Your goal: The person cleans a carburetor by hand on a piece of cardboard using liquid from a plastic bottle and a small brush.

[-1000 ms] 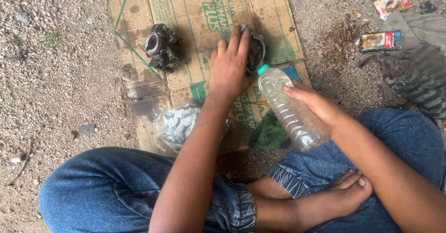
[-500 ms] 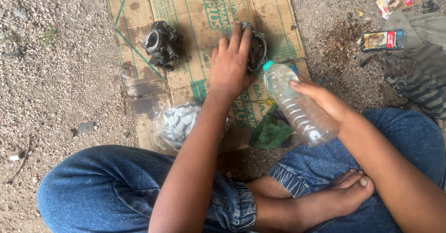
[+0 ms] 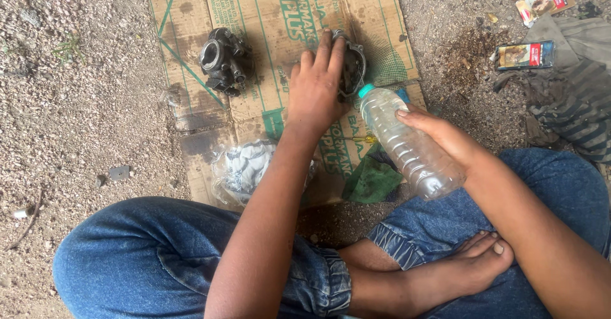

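My left hand [image 3: 316, 90] rests flat over a dark round metal part [image 3: 353, 64] on a stained sheet of cardboard [image 3: 267, 13], fingers spread across it. My right hand [image 3: 439, 134] grips a clear plastic bottle [image 3: 407, 144] with a teal cap, tilted so the cap points toward the metal part. A second dark engine part, like a carburettor body [image 3: 224, 59], lies on the cardboard to the left, apart from both hands.
A crumpled clear plastic bag [image 3: 245, 169] and a green cloth [image 3: 372, 180] lie at the cardboard's near edge. Small packets [image 3: 525, 55] and a grey striped cloth [image 3: 573, 96] sit at the right. Gravel ground surrounds it. My crossed legs in jeans [image 3: 159, 249] fill the foreground.
My right hand has brought the bottle a little left and up, nearer the round metal part. My left hand has stayed on that part.
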